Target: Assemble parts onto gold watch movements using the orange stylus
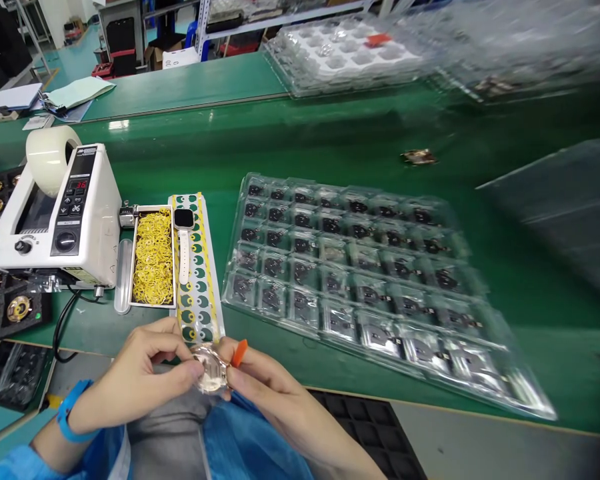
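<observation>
A round, shiny rose-gold metal part (211, 375) is held near the table's front edge, between both hands. My left hand (147, 373), a blue band (73, 410) on its wrist, grips the part's left side with thumb and fingers. On the opposite side, my right hand (265, 383) pinches its edge. A small orange tab (239, 353) sticks up at the right fingers; whether it is joined to the part I cannot tell. Just beyond the hands lies a sticker sheet (200, 267) with yellow and green shapes, a watch with a white strap (184, 257) resting on it.
A clear compartment tray (330, 320) of dark round parts spans the middle. Left stand a white tape dispenser (93, 220) and a box of yellow rings (153, 257). A small metallic piece (420, 157) lies farther back. Stacked plastic trays (340, 50) occupy the raised shelf.
</observation>
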{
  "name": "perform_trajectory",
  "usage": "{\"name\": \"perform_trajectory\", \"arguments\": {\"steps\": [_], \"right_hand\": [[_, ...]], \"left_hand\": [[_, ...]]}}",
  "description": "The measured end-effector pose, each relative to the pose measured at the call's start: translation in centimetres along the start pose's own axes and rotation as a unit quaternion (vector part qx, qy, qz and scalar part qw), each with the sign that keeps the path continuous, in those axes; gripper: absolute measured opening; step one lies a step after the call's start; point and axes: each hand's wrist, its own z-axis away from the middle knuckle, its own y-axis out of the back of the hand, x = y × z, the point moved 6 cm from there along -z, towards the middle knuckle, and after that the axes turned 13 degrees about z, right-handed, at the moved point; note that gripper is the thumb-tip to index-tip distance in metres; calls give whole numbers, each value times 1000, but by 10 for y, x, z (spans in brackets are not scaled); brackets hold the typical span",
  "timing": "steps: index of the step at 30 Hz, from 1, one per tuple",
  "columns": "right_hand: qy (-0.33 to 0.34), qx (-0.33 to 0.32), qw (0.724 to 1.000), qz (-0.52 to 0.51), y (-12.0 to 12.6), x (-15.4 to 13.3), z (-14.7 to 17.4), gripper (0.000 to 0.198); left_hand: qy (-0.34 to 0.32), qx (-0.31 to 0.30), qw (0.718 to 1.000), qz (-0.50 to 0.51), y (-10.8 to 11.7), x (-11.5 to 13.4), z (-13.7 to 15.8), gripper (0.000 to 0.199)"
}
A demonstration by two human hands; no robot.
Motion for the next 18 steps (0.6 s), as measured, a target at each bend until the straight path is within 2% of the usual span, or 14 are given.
{"name": "perform_trajectory", "arguments": {"steps": [6, 12, 18], "right_hand": [[-5, 2, 1000, -6, 1, 2, 0, 41], [-3, 1, 1000, -13, -1, 0, -1, 41], [-7, 11, 1000, 0, 0, -1, -1, 42]], "left_hand": [[-6, 28, 999, -41, 2, -2, 1, 20], [-5, 19, 1000, -19, 1, -2, -1, 22], [-7, 26, 999, -48, 0, -6, 1, 21]]}}
